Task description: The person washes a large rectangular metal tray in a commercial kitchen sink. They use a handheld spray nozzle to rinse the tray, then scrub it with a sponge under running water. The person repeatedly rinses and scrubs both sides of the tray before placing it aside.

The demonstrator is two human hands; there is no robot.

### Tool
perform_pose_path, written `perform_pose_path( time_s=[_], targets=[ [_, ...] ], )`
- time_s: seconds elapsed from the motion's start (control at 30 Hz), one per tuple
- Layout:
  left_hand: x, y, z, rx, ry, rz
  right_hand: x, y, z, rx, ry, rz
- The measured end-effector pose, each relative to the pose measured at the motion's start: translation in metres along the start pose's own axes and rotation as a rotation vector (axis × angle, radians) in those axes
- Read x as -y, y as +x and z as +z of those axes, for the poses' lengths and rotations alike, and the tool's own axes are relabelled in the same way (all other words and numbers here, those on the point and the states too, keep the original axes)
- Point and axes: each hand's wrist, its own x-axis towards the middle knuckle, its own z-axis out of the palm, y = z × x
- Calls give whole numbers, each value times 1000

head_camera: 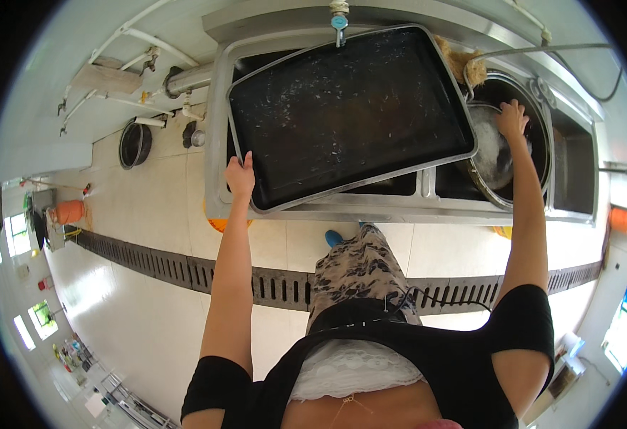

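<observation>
A large dark rectangular baking tray [351, 118] lies tilted across the left part of a stainless steel sink unit [399, 210], under a tap with a blue handle [339, 22]. My left hand [240, 176] grips the tray's left rim, thumb on the inner side. My right hand [512, 119] reaches over a round metal basin [490, 153] standing in the sink to the right, which holds what looks like cloudy or foamy water. Its fingers are bent at the basin; whether they hold something cannot be told.
Brown fibrous scouring material [460, 61] and a grey hose [538, 49] lie behind the basin. Another sink bowl [575, 161] is at the far right. A slotted floor drain [281, 288] runs behind me. A round black tub [135, 143] stands on the floor at left.
</observation>
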Motion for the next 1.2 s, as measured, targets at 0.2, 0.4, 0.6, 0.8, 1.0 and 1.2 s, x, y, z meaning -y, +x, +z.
perform_pose_path(
  time_s=[0.2,0.4,0.6,0.8,1.0,1.2],
  targets=[
    [4,11,39,-7,-85,51,51,4,41,158,1355,83],
    [37,1,38,59,-194,0,32,-8,-30,84,1239,21],
    [-51,-58,87,68,-312,-15,-66,2,-137,-23,847,-76],
    [-129,-56,132,159,-451,26,-186,70,-283,173,521,-220],
    [-246,-93,85,629,-746,-243,-222,18,-383,101,494,-104],
    [-291,-119,80,739,-939,-258,-194,-9,-488,2,573,-124]
  ],
)
